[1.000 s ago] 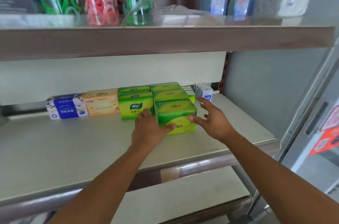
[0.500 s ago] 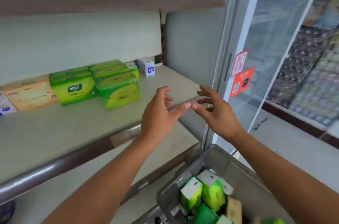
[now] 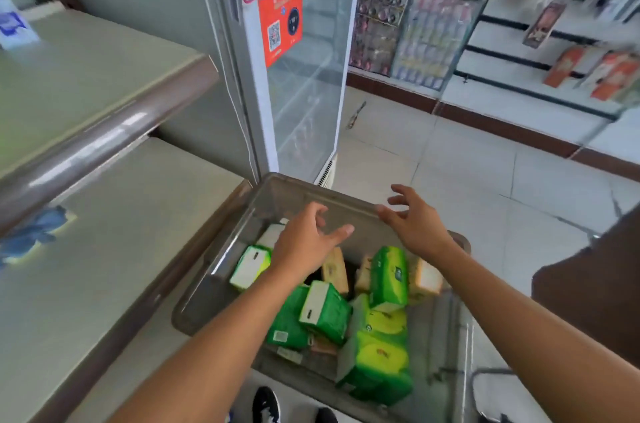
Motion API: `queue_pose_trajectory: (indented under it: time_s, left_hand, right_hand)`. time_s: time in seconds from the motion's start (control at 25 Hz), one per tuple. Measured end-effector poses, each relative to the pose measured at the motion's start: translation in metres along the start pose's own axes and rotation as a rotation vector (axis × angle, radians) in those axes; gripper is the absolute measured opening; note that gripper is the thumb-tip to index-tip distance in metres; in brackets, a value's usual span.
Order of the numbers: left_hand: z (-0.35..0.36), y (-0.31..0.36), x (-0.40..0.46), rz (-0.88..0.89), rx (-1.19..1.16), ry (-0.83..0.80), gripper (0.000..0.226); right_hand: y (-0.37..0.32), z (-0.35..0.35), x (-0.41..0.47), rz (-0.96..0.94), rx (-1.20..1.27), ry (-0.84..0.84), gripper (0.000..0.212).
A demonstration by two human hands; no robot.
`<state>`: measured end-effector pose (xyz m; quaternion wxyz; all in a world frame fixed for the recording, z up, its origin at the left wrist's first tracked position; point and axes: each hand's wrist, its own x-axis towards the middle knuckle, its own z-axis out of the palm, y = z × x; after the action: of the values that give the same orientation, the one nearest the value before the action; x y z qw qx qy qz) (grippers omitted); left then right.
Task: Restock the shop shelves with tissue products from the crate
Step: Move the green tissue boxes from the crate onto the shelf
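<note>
I see my left hand and right hand both empty with spread fingers above the crate, where the tissue packs lie, beside the shelves.

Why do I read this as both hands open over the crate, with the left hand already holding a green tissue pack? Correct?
Not quite. In the head view the left hand holds nothing: its fingers are spread above the green tissue packs. The rest stands: the right hand is open too, and both hover over the crate.
</note>
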<state>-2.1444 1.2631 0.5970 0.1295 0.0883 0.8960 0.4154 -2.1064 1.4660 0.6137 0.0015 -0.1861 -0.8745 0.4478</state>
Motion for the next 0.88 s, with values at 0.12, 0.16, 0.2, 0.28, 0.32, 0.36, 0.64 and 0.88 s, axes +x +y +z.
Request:
queue_pose_trajectory:
  time_s: [0.12, 0.16, 0.2, 0.28, 0.32, 0.36, 0.64, 0.88]
  left_hand:
    - [0.041, -0.019, 0.004, -0.056, 0.014, -0.119, 0.06]
    - [0.05, -0.024, 0.004, -0.071, 0.015, -0.143, 0.06]
    - [0.059, -0.03, 0.004, -0.084, 0.022, -0.169, 0.061]
    - [0.074, -0.04, 0.004, -0.095, 0.052, -0.207, 0.059]
    - [0.08, -0.044, 0.003, -0.094, 0.071, -0.221, 0.058]
    - [0.085, -0.048, 0.002, -0.097, 0.077, -0.234, 0.058]
    - [0.085, -0.069, -0.001, -0.133, 0.047, -0.229, 0.057]
    - [0.044, -0.063, -0.006, -0.155, -0.01, -0.176, 0.055]
  right_hand:
    - [0.054, 0.024, -0.002, 0.224, -0.151, -0.044, 0.066]
    - [0.07, 0.035, -0.004, 0.265, -0.229, -0.062, 0.068]
    - [0.085, 0.046, -0.005, 0.29, -0.298, -0.077, 0.07]
    - [0.114, 0.071, -0.006, 0.297, -0.455, -0.109, 0.075]
    - [0.126, 0.084, -0.006, 0.281, -0.562, -0.143, 0.079]
    - [0.134, 0.094, -0.006, 0.27, -0.669, -0.168, 0.084]
    - [0.141, 0.131, -0.003, 0.233, -0.879, -0.093, 0.074]
    - [0.097, 0.087, -0.004, 0.238, -0.337, -0.114, 0.071]
